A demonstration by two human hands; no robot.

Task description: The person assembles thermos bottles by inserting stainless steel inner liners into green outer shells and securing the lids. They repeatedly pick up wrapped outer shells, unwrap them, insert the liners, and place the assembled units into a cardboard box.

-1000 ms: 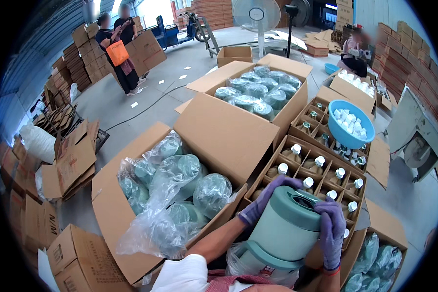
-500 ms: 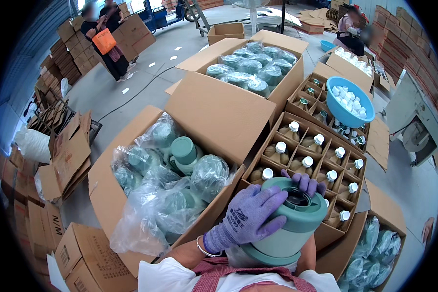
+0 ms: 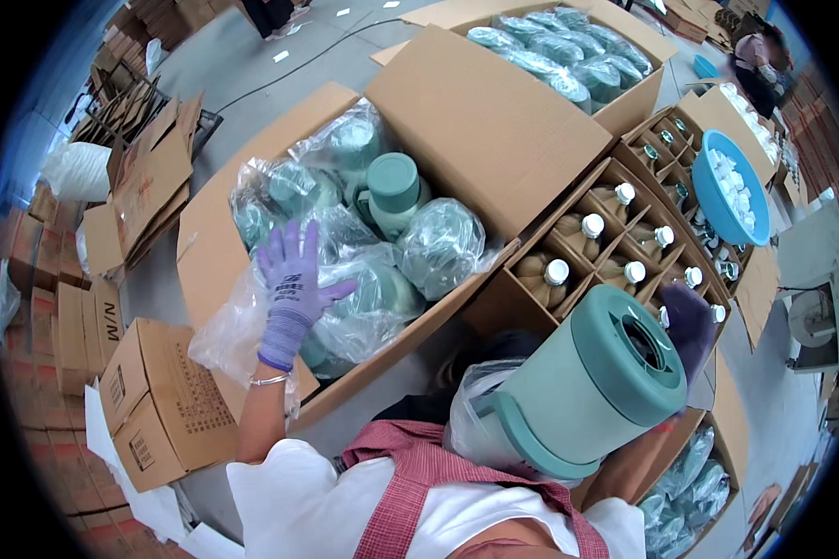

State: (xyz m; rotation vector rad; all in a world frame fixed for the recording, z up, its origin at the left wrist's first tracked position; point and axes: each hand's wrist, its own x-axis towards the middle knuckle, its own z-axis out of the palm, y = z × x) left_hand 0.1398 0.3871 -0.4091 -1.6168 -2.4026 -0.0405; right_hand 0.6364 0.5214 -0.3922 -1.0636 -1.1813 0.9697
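A big pale-green thermos jug (image 3: 569, 396) with a darker green collar is tilted across my lap, its open neck facing right and a clear plastic bag around its lower part. My right hand (image 3: 685, 331), in a purple glove and blurred, grips the thermos by its far right side; the jug hides part of the fingers. My left hand (image 3: 294, 284), also gloved, is spread with nothing in it over a carton (image 3: 210, 219) of bagged green thermoses. In that carton a capped thermos (image 3: 396, 191) stands unwrapped.
Right of the carton, a divided box (image 3: 517, 312) holds bottle-shaped liners with white caps. A blue basin (image 3: 708, 191) of white caps rests on another divided box. More bagged thermoses fill boxes behind and at lower right. A person (image 3: 760, 61) sits far right.
My left hand has left the thermos collar and moved left over the carton, fingers spreading. The thermos has tilted to the right, with my right hand now at its far side. The view has shifted.
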